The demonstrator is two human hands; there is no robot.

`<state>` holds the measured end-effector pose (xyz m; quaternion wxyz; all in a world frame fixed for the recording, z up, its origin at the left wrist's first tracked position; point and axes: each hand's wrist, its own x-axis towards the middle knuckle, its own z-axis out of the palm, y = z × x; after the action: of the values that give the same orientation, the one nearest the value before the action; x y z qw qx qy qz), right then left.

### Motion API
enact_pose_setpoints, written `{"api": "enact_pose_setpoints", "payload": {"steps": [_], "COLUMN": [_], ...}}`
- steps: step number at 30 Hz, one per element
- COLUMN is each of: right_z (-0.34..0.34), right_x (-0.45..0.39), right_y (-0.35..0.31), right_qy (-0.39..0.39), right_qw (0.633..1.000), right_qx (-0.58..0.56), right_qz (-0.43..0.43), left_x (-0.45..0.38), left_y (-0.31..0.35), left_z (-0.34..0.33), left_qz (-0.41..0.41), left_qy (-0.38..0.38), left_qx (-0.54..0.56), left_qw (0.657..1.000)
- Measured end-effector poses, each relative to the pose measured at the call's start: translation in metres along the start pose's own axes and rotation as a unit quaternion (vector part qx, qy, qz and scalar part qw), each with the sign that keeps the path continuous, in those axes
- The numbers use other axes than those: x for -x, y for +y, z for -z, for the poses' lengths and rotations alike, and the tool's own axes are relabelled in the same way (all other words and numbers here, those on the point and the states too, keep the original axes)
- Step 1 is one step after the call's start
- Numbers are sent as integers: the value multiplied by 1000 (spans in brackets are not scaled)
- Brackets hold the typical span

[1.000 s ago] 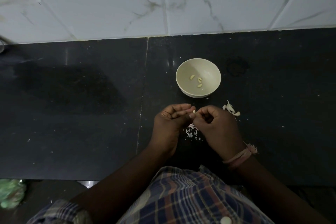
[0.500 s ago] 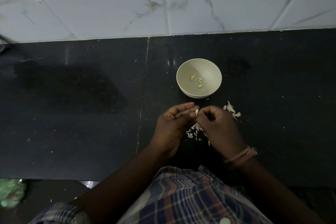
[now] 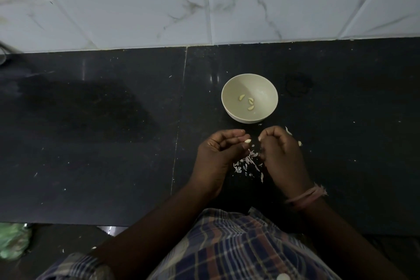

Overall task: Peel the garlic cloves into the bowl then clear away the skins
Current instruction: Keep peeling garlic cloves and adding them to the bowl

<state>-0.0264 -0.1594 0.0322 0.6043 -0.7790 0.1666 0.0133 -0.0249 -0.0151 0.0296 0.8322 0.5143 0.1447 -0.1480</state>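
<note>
The left hand (image 3: 218, 152) pinches a small pale clove (image 3: 247, 141) at its fingertips, over the dark worktop (image 3: 91, 143). Below and between the hands lies a scatter of skins (image 3: 247, 162). Behind them the bowl (image 3: 229, 109) holds three peeled cloves (image 3: 250, 103). The right hand (image 3: 281, 152) is curled; whether it holds a shred of skin I cannot tell. Just right of it lie more cloves (image 3: 299, 143). Peeling looks partway done; clearing skins is not yet begun.
</note>
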Motion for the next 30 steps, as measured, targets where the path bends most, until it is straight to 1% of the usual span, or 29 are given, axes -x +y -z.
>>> {"api": "enact_pose_setpoints", "payload": {"steps": [3,6,9,11,17,21,24,26,30], "right_z": [0,-3,-5,-4,-1,0,0,-2,-8], "right_x": [2,4,5,6,7,6,7,9,11], "right_y": [1,7,11,10,5,5,6,7,7], "right_qy": [-5,-9,-3,1,21,23,12,10,20], "right_qw": [1000,999,999,998,980,977,977,979,978], "right_qx": [0,42,24,36,95,115,124,122,111], "right_qz": [-6,11,25,50,175,177,171,164,173], "left_x": [-1,-1,-1,-2,-2,-2,-1,-1,0], "left_y": [1,1,-1,-1,1,0,1,0,-1], "left_z": [0,-1,0,1,4,3,3,2,0], "left_qz": [-18,-14,-12,-14,-20,-26,-30,-23,11], "left_qy": [3,1,-2,-2,-4,-4,10,23,43], "left_qx": [-20,-5,10,13,5,-9,-9,18,108], "left_qw": [1000,1000,1000,1000,1000,1000,999,999,993]}}
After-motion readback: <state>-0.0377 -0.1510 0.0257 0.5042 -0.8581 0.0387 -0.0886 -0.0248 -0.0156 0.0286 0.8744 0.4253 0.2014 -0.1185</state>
